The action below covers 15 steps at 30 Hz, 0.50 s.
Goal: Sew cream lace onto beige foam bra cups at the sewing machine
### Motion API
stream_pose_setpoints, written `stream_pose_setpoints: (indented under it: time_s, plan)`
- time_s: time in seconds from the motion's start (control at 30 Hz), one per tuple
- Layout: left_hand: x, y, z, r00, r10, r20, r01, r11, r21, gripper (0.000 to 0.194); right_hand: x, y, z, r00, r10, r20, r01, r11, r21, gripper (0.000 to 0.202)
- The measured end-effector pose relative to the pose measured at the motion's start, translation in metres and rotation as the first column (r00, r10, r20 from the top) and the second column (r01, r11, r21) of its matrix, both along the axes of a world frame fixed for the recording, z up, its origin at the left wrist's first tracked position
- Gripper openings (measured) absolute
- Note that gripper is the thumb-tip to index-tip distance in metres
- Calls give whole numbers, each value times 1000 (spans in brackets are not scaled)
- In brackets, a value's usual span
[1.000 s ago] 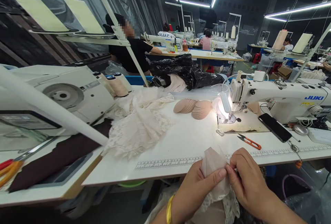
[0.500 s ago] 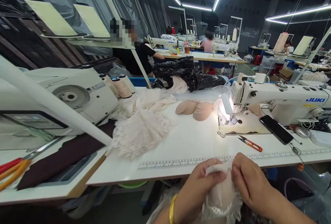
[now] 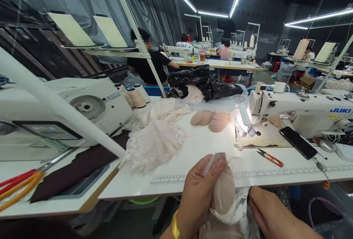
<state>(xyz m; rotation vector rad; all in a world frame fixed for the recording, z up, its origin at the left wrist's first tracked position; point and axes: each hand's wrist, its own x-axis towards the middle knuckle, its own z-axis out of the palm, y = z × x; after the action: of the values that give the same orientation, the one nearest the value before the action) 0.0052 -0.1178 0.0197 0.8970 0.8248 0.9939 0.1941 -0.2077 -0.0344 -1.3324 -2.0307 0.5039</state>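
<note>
the left hand point(image 3: 200, 191) has its grip closed on a soft beige cup piece point(image 3: 222, 191), with the thumb pressed on the top of it and the fingers behind. the cup piece stands up in front of the near edge of the bench point(image 3: 193, 158). white lace trim point(image 3: 234, 211) hangs from the bottom of the cup piece, just under the grip. the right hand point(image 3: 268, 213) is low and to the right of the grip, touching the lace, but i cannot tell if it is pinching it. past the grip, on the bench, lies a pile of lace cloth point(image 3: 154, 139) and a stack of beige round pads point(image 3: 211, 118). to the far right of the grip are small orange snips point(image 3: 270, 157), a black phone point(image 3: 298, 142) and a white sewing machine point(image 3: 300, 110) with its lamp on.
</note>
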Motion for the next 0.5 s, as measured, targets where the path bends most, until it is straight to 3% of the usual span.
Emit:
stream_pose_setpoints:
  time_s: [0.07,0.1,0.2,0.27,0.33,0.37,0.43,0.5]
  plan:
    - [-2,3,3,994,-107,20,107,994,-37,47,13,-1,12,998,40,-41,-46,987,-155,15]
    - [-1,4,3,986,-168,20,169,984,-51,47,20,1,21,997,16,-81,-30,985,-171,12]
    - [5,-1,-3,963,-269,4,269,961,-56,49,30,16,39,957,-123,-263,110,992,-65,19]
    - [7,-5,-7,949,-315,-8,314,949,-36,48,27,31,37,896,-168,-412,126,984,-126,22]
    - [7,-7,-9,931,-366,-18,365,931,-16,45,18,44,25,779,-178,-601,-62,932,-357,27]
    - [6,-7,-9,926,-376,-34,377,926,1,45,13,48,18,700,-196,-687,-205,866,-456,34]
    - [3,-4,-8,933,-346,-96,353,934,58,45,3,51,8,553,-229,-801,-423,751,-507,48]
    - [0,-1,-7,947,-274,-170,297,946,130,45,-3,48,6,447,-237,-863,-504,731,-461,55]
